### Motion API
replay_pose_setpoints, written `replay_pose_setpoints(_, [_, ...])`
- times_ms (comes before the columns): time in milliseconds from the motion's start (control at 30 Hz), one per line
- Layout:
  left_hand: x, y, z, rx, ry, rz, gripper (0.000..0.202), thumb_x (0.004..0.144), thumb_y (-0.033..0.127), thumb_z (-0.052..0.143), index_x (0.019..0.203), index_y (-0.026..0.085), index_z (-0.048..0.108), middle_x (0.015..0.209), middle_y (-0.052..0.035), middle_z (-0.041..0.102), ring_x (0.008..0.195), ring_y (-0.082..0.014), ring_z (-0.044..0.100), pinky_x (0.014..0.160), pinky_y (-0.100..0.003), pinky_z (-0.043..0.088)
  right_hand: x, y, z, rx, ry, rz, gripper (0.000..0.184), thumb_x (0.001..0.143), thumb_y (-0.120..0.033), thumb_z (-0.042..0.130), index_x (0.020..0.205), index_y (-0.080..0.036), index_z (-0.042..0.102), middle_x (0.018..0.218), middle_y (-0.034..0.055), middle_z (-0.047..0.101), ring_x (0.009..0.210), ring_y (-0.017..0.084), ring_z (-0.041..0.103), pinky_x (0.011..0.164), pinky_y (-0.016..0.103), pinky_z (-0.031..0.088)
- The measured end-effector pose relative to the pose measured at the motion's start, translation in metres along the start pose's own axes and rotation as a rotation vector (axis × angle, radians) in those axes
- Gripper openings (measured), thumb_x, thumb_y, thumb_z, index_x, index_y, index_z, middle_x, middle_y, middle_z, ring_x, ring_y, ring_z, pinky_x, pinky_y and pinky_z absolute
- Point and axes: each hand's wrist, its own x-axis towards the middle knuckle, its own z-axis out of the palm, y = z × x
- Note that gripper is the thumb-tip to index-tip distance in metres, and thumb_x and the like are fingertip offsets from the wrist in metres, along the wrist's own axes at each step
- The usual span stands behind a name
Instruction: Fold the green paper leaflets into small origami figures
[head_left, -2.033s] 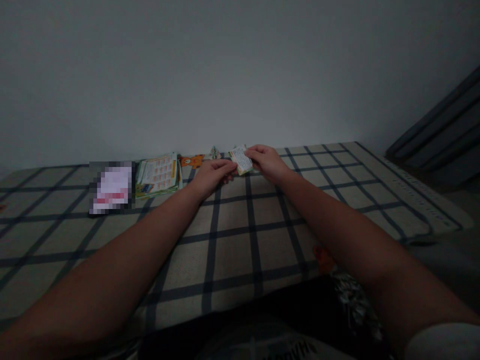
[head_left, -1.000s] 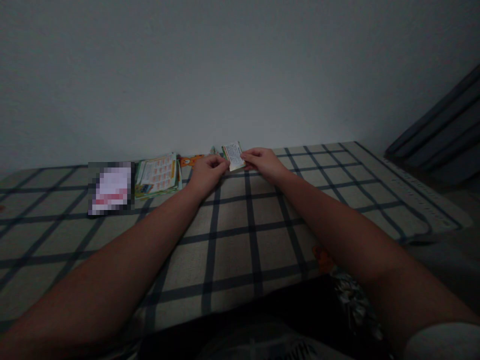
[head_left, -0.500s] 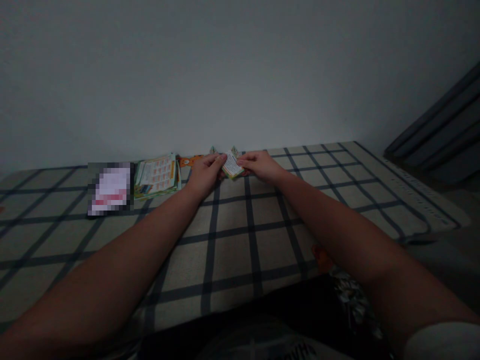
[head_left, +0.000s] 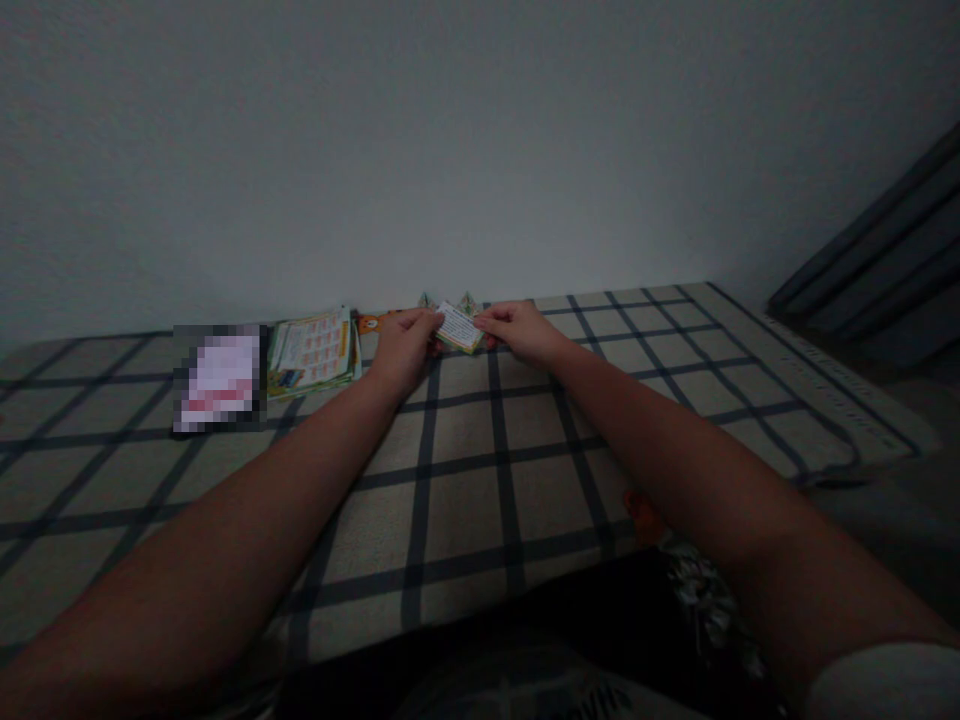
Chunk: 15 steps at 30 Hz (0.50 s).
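Observation:
Both my arms reach far forward over a checked cloth (head_left: 465,500) toward the wall. My left hand (head_left: 401,350) and my right hand (head_left: 521,330) pinch the two sides of a small printed card (head_left: 459,327), holding it tilted just above the cloth. Behind the card stand two small folded paper shapes (head_left: 469,301), partly hidden by it. An orange paper piece (head_left: 369,322) lies just left of my left hand.
A stack of colourful printed sheets (head_left: 313,350) lies left of my hands, with a blurred pink-and-white item (head_left: 219,380) beyond it. The wall (head_left: 450,150) rises right behind. A dark slanted object (head_left: 877,270) stands at the far right. Patterned fabric (head_left: 697,590) lies near my right elbow.
The card has shifted left from in front of my right hand to between both hands, and it went from standing upright to lying tilted and lower. My arms have barely moved.

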Motion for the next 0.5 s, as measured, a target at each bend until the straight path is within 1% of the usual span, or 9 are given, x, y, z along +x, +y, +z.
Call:
replay_pose_setpoints(100, [0.0,-0.002,0.0,-0.039,-0.079,-0.047,0.021,0.072,0.038,0.073,0.071,0.017,0.069,0.066,-0.0024,0.065,0.057,-0.0138,0.056,0.051,-0.024,0.041,-0.002,-0.001,-0.001,-0.042,-0.066,-0.002,0.016,0.086,-0.013,0.07,0.07,-0.016,0.069,0.062,-0.0008,0.064,0.057,0.009,0.054,0.056,0.021,0.044])
replay_pose_setpoints(200, [-0.003,0.0,0.002,-0.029,-0.135,-0.024,0.028,0.071,0.043,0.079,0.075,0.017,0.071,0.067,-0.0018,0.065,0.06,-0.0137,0.057,0.055,-0.024,0.042,-0.005,-0.001,-0.001,-0.049,-0.057,-0.006,0.019,0.084,-0.014,0.069,0.066,-0.017,0.065,0.063,-0.0009,0.063,0.058,0.01,0.054,0.058,0.021,0.044])
replay_pose_setpoints(367, [-0.008,0.009,0.004,0.034,-0.142,0.038,0.033,0.071,0.048,0.08,0.072,0.016,0.069,0.068,-0.0013,0.066,0.063,-0.0136,0.057,0.06,-0.025,0.043,-0.003,0.004,0.001,-0.053,-0.004,-0.026,0.016,0.085,-0.019,0.065,0.069,-0.017,0.064,0.064,-0.0025,0.061,0.06,0.01,0.053,0.059,0.022,0.042])
replay_pose_setpoints(433, [-0.008,0.009,0.003,0.061,-0.14,0.052,0.031,0.072,0.046,0.079,0.075,0.017,0.07,0.067,-0.0002,0.065,0.06,-0.0122,0.054,0.058,-0.025,0.041,-0.002,0.006,0.001,-0.047,0.004,-0.041,0.015,0.085,-0.021,0.065,0.071,-0.017,0.063,0.065,-0.0029,0.06,0.062,0.01,0.053,0.06,0.022,0.042])
replay_pose_setpoints(500, [-0.008,0.008,0.003,0.063,-0.161,0.019,0.029,0.071,0.044,0.08,0.079,0.017,0.072,0.065,0.0006,0.064,0.054,-0.0107,0.05,0.053,-0.024,0.037,-0.002,0.005,0.0,-0.02,-0.001,-0.043,0.014,0.085,-0.023,0.067,0.072,-0.017,0.063,0.068,-0.0023,0.062,0.065,0.011,0.055,0.062,0.022,0.043])
